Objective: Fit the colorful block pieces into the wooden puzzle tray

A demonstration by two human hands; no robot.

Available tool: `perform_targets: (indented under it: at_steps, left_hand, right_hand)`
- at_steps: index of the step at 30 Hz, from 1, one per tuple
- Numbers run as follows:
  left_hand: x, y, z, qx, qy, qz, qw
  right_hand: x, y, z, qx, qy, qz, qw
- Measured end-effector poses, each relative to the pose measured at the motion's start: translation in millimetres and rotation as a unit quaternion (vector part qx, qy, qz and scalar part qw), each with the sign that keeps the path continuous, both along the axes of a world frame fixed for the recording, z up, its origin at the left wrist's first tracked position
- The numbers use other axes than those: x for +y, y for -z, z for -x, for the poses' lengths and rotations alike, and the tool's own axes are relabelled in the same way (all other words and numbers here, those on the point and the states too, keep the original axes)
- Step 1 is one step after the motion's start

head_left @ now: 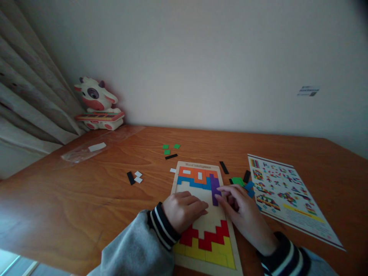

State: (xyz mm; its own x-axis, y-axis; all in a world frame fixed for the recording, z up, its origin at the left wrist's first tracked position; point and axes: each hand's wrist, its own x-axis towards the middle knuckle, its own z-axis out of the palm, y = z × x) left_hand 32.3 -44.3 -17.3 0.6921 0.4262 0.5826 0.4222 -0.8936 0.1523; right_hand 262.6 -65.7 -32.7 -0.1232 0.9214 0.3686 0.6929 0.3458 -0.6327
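In the head view, a wooden puzzle board [204, 214] lies flat on the brown table [86, 199], close to the near edge. Coloured pieces fill parts of it: orange and blue rows at the far end of the board, red and yellow rows at the near end, and a bare pale stretch between them.

The left hand [184, 210] rests on the board's left side over that bare stretch, fingers curled loosely with the tips pointing right; it grips nothing that can be seen. The right hand [244, 214] lies on the board's right edge, its fingertips [220, 189] pressing on a purple piece [214, 188] that stands lengthwise along the board's right side, just below the orange row. The fingers are spread flat on the piece rather than pinched round it.

Just right of the board, beyond the right hand, lie loose pieces: a green one [238, 181], a blue one [249, 188] and two black ones [223, 167]. Further right of the board lies a printed sheet [290, 199] of coloured pattern pictures.

Beyond the board's far end sit three small green pieces [169, 148] and a black bar [171, 156]. Left of the board lie a black piece [130, 178] and two white ones [138, 176]. Far off to the board's left, a clear plastic bag [86, 150] lies on the table, and a toy cow [97, 105] stands in the corner by the curtain [28, 96].
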Motion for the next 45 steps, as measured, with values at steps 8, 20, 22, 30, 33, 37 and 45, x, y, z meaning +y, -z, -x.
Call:
perform_targets:
  at_steps: [8,20,22,30,33,37,45]
  left_hand:
    - [-7,-4.5,-2,-0.049,0.008,0.018,0.999]
    - [-9,-10.7,-6,-0.051,0.032,0.003,0.998]
    - [-8,-9.9,-7,-0.044,0.0,0.007,0.999]
    - [-9,-8.8,-9,-0.018,-0.011,0.012,1.0]
    - [-10,-9.5,-9,-0.013,-0.011,0.02,1.0]
    - [-9,-9.8,-9,-0.016,-0.002,0.016,1.0]
    - [-8,-5.5,-8,0.009,-0.004,0.03,1.0]
  right_hand:
    - [-21,-13.5,12,-0.035,-0.135,-0.116,0.983]
    - [-23,-8.4,9,-0.015,-0.137,-0.132,0.982]
    - [-22,-6.3,5,0.0,-0.094,-0.108,0.99]
    - [-19,-6.1,-10,-0.002,-0.031,-0.123,0.992]
    - [-22,-8.3,-9,-0.017,-0.035,-0.148,0.988]
    - [-24,-9.5,-9,-0.023,-0.028,-0.177,0.984]
    - [-31,-7.4,-12,-0.055,-0.027,-0.168,0.984]
